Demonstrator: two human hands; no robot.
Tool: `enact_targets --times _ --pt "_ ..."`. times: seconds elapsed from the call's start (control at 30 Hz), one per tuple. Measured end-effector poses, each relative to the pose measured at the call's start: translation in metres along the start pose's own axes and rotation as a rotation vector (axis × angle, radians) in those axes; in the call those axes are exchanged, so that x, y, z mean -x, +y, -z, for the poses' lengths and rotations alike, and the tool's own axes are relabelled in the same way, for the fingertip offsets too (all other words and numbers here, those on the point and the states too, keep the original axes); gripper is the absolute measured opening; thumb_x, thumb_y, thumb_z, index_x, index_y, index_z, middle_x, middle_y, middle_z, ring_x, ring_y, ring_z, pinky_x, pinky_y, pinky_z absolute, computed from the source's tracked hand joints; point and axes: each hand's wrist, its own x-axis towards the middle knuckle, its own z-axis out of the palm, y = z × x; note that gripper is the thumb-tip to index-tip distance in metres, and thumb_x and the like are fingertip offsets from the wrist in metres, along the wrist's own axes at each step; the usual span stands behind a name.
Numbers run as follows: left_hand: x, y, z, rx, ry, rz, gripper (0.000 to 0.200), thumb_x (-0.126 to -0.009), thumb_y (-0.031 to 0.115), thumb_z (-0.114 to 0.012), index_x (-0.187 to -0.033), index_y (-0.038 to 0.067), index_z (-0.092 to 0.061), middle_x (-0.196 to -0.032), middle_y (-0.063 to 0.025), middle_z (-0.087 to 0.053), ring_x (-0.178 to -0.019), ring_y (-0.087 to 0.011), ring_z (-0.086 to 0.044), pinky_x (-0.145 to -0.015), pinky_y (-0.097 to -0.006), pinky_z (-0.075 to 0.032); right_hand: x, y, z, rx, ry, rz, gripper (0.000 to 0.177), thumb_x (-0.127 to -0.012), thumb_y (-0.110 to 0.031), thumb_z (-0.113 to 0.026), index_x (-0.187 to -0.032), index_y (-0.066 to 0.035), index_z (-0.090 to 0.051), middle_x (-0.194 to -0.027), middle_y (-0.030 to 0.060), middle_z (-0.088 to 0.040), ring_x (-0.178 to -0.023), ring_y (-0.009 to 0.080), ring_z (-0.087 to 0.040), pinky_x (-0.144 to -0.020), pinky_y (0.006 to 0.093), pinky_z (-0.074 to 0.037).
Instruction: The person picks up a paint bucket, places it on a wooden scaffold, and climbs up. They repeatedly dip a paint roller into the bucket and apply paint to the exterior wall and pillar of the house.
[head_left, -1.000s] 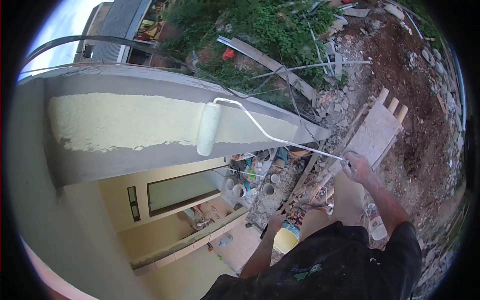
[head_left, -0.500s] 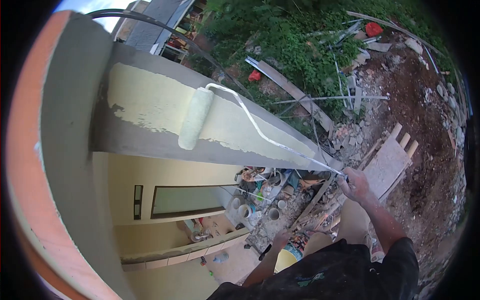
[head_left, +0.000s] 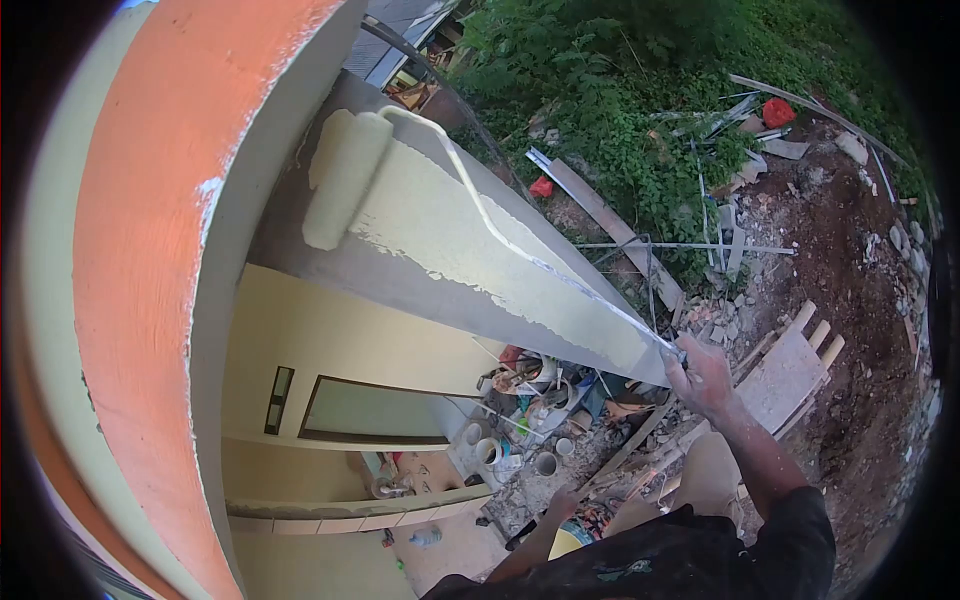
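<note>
My right hand [head_left: 700,376] grips the end of a long thin metal handle [head_left: 520,250] that carries a paint roller [head_left: 343,180]. The roller lies flat against a grey concrete beam [head_left: 400,285], at the far end of a pale yellow painted strip [head_left: 450,225], close to the orange wall [head_left: 150,260]. My left hand [head_left: 562,503] hangs low by my body, closed around a dark handle beside a yellow paint bucket [head_left: 563,541] that my dark shirt partly hides.
The ground lies far below, strewn with rubble, planks, tins and pipes [head_left: 545,400]. A wooden pallet [head_left: 790,370] lies on the bare earth at the right. Green bushes [head_left: 620,70] fill the top. A yellow wall with a window [head_left: 360,410] stands under the beam.
The roller has travelled left along the beam toward the orange wall, lengthening the yellow strip. My head has turned left, and my right hand has dropped slightly with the handle.
</note>
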Motion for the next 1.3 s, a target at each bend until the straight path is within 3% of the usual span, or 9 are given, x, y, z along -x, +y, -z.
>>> enact_targets --times 0.13,0.33,0.4,0.53,0.73,0.9,1.03,1.13,1.3 --pt "0.002 0.041 0.025 0.050 -0.059 0.200 0.027 -0.081 0.029 -0.058 -0.089 0.005 -0.068 -0.093 -0.0188 -0.062 -0.090 -0.0324 -0.059 -0.078 -0.0387 -0.045 -0.012 -0.011 0.001 0.000 0.005 0.003 0.017 -0.082 -0.013 -0.060 -0.074 -0.002 -0.049 -0.061 0.0171 -0.051 -0.055 0.0365 -0.053 -0.050 0.0415 -0.041" --pt "0.005 0.008 0.003 -0.149 0.043 -0.229 0.028 -0.079 0.029 -0.059 -0.090 0.005 -0.066 -0.082 -0.0189 -0.058 -0.082 -0.0322 -0.057 -0.072 -0.0400 -0.044 -0.008 0.001 0.000 0.033 0.025 0.030 0.017 -0.083 -0.014 -0.059 -0.074 -0.002 -0.049 -0.060 0.0174 -0.050 -0.055 0.0368 -0.054 -0.050 0.0420 -0.041" --pt "0.008 0.049 0.023 0.410 -0.070 0.299 0.026 -0.078 0.029 -0.060 -0.085 0.004 -0.064 -0.074 -0.0133 -0.056 -0.074 -0.0255 -0.056 -0.065 -0.0382 -0.043 0.004 0.018 -0.003 0.037 0.035 0.034 0.017 -0.083 -0.014 -0.059 -0.074 -0.003 -0.049 -0.060 0.0174 -0.050 -0.055 0.0369 -0.054 -0.050 0.0423 -0.041" --pt "0.003 0.018 -0.004 0.346 -0.034 0.189 0.023 -0.079 0.028 -0.060 -0.079 0.005 -0.063 -0.073 -0.0073 -0.054 -0.069 -0.0183 -0.053 -0.060 -0.0340 -0.042 0.009 0.025 -0.005 0.046 0.023 0.010 0.016 -0.082 -0.014 -0.058 -0.074 -0.003 -0.049 -0.060 0.0174 -0.050 -0.055 0.0373 -0.054 -0.051 0.0430 -0.041" --pt "0.001 0.036 0.015 0.511 -0.100 0.434 0.023 -0.080 0.029 -0.059 -0.075 0.006 -0.061 -0.069 -0.0023 -0.053 -0.063 -0.0145 -0.050 -0.055 -0.0300 -0.042 -0.012 -0.003 0.002 0.052 -0.020 -0.020 0.018 -0.083 -0.016 -0.058 -0.075 -0.003 -0.048 -0.062 0.0177 -0.050 -0.057 0.0383 -0.054 -0.051 0.0439 -0.041" --pt "0.009 0.024 0.011 0.383 -0.067 0.073 0.026 -0.082 0.028 -0.057 -0.075 0.004 -0.060 -0.067 -0.0053 -0.053 -0.060 -0.0143 -0.050 -0.053 -0.0315 -0.042 0.025 0.034 0.002 0.087 -0.079 -0.071 0.017 -0.082 -0.016 -0.058 -0.076 -0.003 -0.048 -0.063 0.0181 -0.051 -0.058 0.0391 -0.054 -0.052 0.0447 -0.041" --pt "0.010 0.023 0.011 0.390 -0.053 0.029 0.028 -0.080 0.029 -0.059 -0.076 0.001 -0.060 -0.066 -0.0086 -0.052 -0.062 -0.0168 -0.051 -0.059 -0.0343 -0.043 0.038 0.042 0.006 0.073 -0.069 -0.090 0.017 -0.082 -0.015 -0.058 -0.076 -0.003 -0.048 -0.063 0.0183 -0.051 -0.058 0.0391 -0.055 -0.052 0.0448 -0.041" --pt "0.011 0.041 0.025 0.294 -0.115 0.315 0.022 -0.080 0.024 -0.061 -0.082 0.003 -0.065 -0.077 -0.0117 -0.060 -0.072 -0.0222 -0.056 -0.065 -0.0376 -0.043 0.027 0.031 0.007 0.076 -0.047 -0.056 0.016 -0.082 -0.015 -0.058 -0.076 -0.003 -0.048 -0.063 0.0186 -0.052 -0.058 0.0387 -0.055 -0.052 0.0443 -0.042" --pt "0.004 0.034 0.028 0.248 -0.061 0.170 0.020 -0.082 0.022 -0.059 -0.088 0.003 -0.062 -0.084 -0.0097 -0.061 -0.075 -0.0220 -0.057 -0.066 -0.0363 -0.045 -0.012 -0.001 0.004 0.031 -0.048 -0.062 0.017 -0.082 -0.016 -0.059 -0.077 -0.003 -0.049 -0.061 0.0193 -0.051 -0.059 0.0386 -0.055 -0.054 0.0442 -0.042"
